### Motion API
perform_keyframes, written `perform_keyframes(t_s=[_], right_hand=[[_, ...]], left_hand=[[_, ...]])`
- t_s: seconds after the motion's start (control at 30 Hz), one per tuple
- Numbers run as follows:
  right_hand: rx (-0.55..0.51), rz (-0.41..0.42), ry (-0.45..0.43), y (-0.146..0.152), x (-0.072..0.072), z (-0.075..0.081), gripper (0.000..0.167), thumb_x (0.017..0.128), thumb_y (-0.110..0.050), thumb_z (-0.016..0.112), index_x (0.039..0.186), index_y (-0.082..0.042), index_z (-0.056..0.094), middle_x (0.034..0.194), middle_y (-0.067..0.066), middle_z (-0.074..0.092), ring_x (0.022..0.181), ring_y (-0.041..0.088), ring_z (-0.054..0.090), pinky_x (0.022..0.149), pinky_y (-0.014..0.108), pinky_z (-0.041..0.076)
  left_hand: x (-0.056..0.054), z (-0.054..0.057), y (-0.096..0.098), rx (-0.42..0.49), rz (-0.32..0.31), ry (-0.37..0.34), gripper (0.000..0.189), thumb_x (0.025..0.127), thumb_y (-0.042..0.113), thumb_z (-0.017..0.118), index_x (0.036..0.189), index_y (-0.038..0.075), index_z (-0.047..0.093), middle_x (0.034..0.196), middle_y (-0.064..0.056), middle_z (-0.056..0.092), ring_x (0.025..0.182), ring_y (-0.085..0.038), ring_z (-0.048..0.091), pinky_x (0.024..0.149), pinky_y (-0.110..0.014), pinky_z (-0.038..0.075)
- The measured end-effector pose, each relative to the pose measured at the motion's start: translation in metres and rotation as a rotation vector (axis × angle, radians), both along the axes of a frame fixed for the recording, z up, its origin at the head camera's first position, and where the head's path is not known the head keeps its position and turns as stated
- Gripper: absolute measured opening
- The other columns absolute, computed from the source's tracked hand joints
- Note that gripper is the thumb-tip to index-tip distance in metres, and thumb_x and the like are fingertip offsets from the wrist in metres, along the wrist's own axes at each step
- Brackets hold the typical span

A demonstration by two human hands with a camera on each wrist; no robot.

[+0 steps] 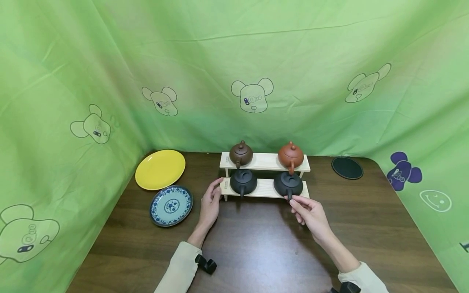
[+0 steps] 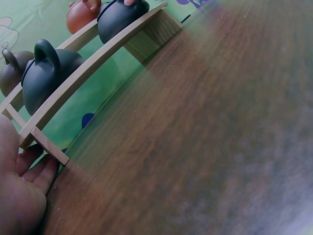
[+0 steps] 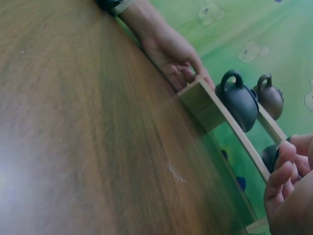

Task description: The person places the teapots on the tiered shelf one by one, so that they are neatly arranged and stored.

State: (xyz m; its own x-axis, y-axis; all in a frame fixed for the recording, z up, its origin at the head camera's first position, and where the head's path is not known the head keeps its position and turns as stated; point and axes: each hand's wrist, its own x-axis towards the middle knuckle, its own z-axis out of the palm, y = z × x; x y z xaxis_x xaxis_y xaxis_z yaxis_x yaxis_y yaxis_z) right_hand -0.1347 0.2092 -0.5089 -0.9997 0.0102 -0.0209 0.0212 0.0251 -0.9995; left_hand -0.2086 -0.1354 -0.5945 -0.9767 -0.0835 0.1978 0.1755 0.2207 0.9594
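A two-tier wooden rack (image 1: 265,188) carries teapots on both steps. On the lower step, a black teapot (image 1: 287,184) stands at the right, its handle toward me. My right hand (image 1: 312,215) pinches that handle between thumb and fingers; in the right wrist view the hand hides much of the pot. Another black teapot (image 1: 243,182) sits on the same step at the left. My left hand (image 1: 210,205) holds the rack's left end, with fingers (image 2: 41,171) curled in by its leg. Behind, on the upper step, are a brown teapot (image 1: 241,154) and a reddish-orange teapot (image 1: 291,155).
Left of the rack, a yellow plate (image 1: 160,169) lies behind a blue patterned plate (image 1: 171,206). A dark round coaster (image 1: 347,168) lies at the back right of the brown table (image 1: 253,252). Green printed cloth (image 1: 205,122) hangs behind and along both sides.
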Motion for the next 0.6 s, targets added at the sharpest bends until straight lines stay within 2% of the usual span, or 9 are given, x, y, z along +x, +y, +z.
perform_keyframes(t_s=[0.07,0.2,0.27,0.37,0.43,0.47,0.6], right_hand=[[-0.001,-0.009,0.004,0.003,0.001,-0.001,0.027,0.109,-0.006,0.069,0.126,0.014,0.073,0.076,-0.003,0.065,0.057,0.006,0.052,0.051,0.019,0.043],[0.008,-0.009,0.017,0.013,0.005,-0.003,0.021,0.11,-0.008,0.069,0.123,0.006,0.078,0.077,-0.004,0.065,0.058,0.005,0.053,0.051,0.019,0.044],[0.012,-0.004,0.029,0.019,0.007,-0.005,0.021,0.111,-0.009,0.068,0.124,0.005,0.079,0.077,-0.004,0.065,0.058,0.005,0.053,0.051,0.019,0.045],[0.005,-0.005,0.047,0.027,0.009,-0.006,0.024,0.112,-0.008,0.067,0.126,0.009,0.076,0.077,-0.005,0.065,0.058,0.004,0.053,0.05,0.019,0.044],[-0.003,-0.013,0.047,0.033,0.011,-0.006,0.025,0.112,-0.008,0.067,0.126,0.01,0.076,0.077,-0.004,0.065,0.058,0.004,0.053,0.05,0.019,0.044],[-0.005,-0.018,0.047,0.036,0.013,-0.005,0.025,0.112,-0.008,0.067,0.126,0.01,0.076,0.077,-0.004,0.065,0.058,0.004,0.053,0.05,0.019,0.044],[0.001,-0.041,0.033,0.049,0.017,-0.004,0.022,0.112,-0.01,0.068,0.125,0.003,0.079,0.078,-0.003,0.066,0.059,0.005,0.054,0.051,0.02,0.045]], left_hand=[[-0.003,-0.004,-0.001,0.011,-0.004,-0.02,0.036,0.118,0.034,0.055,0.152,0.037,0.066,0.101,0.01,0.075,0.087,-0.013,0.062,0.081,-0.031,0.049],[-0.006,-0.011,-0.003,0.041,-0.018,-0.037,0.035,0.118,0.037,0.056,0.152,0.04,0.065,0.106,0.006,0.078,0.092,-0.014,0.064,0.083,-0.031,0.05],[-0.007,-0.013,-0.004,0.07,-0.028,-0.048,0.035,0.118,0.039,0.057,0.151,0.041,0.065,0.121,0.006,0.079,0.104,-0.012,0.068,0.089,-0.028,0.052],[-0.007,-0.01,-0.003,0.134,-0.057,-0.054,0.036,0.118,0.039,0.054,0.152,0.036,0.065,0.14,0.003,0.073,0.123,-0.014,0.068,0.101,-0.028,0.055],[-0.007,-0.007,-0.002,0.188,-0.076,-0.061,0.037,0.12,0.036,0.051,0.154,0.031,0.065,0.156,0.004,0.064,0.141,-0.016,0.061,0.111,-0.032,0.053],[-0.007,-0.006,-0.002,0.213,-0.087,-0.06,0.038,0.12,0.035,0.05,0.154,0.028,0.064,0.16,0.002,0.061,0.145,-0.019,0.059,0.113,-0.034,0.053],[-0.007,-0.004,-0.002,0.244,-0.091,-0.051,0.04,0.121,0.034,0.049,0.157,0.023,0.062,0.16,-0.003,0.06,0.145,-0.02,0.058,0.111,-0.032,0.053]])
